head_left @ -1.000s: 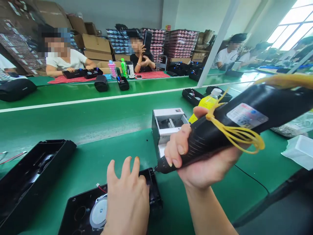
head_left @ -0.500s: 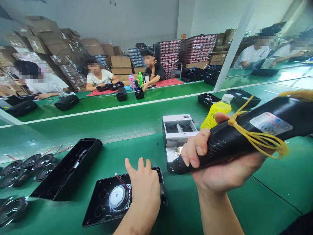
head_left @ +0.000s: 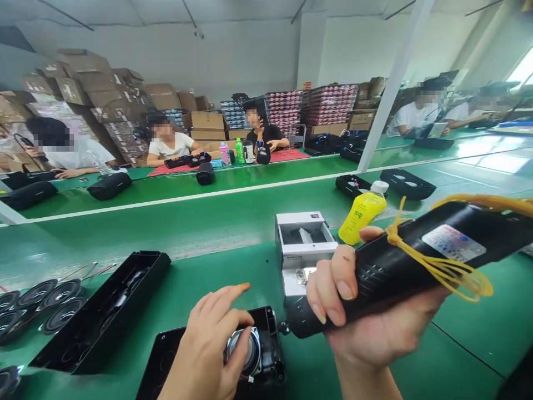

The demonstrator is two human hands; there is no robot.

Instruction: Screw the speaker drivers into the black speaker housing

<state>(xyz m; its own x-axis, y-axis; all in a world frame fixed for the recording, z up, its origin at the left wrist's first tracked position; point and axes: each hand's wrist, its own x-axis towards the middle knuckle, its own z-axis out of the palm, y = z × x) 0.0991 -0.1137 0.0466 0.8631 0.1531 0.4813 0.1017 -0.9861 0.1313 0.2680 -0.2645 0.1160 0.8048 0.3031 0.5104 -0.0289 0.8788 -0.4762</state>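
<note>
My right hand (head_left: 375,300) is wrapped round a black electric screwdriver (head_left: 391,255) with a sticker and yellow rubber bands tied on it. Its tip points left, beside the right end of a black speaker housing (head_left: 270,333). Inside that housing sits a speaker driver (head_left: 254,353), magnet side up, with a small white connector by it. My left hand (head_left: 212,339) is bent over the driver, thumb and index finger curled round its magnet. The other fingers stretch out above, and the hand hides the middle of the housing.
A grey-white screw feeder (head_left: 306,244) stands behind the screwdriver tip, with a yellow drink bottle (head_left: 362,214) beyond it. Another long black housing (head_left: 104,316) lies to the left, near several loose speaker drivers (head_left: 62,314). Co-workers sit across the green bench (head_left: 200,228).
My left hand has moved left and down and curled its fingers. The driver now shows nearer the housing's right end. The screwdriver appears lower, partly because the view tilted up.
</note>
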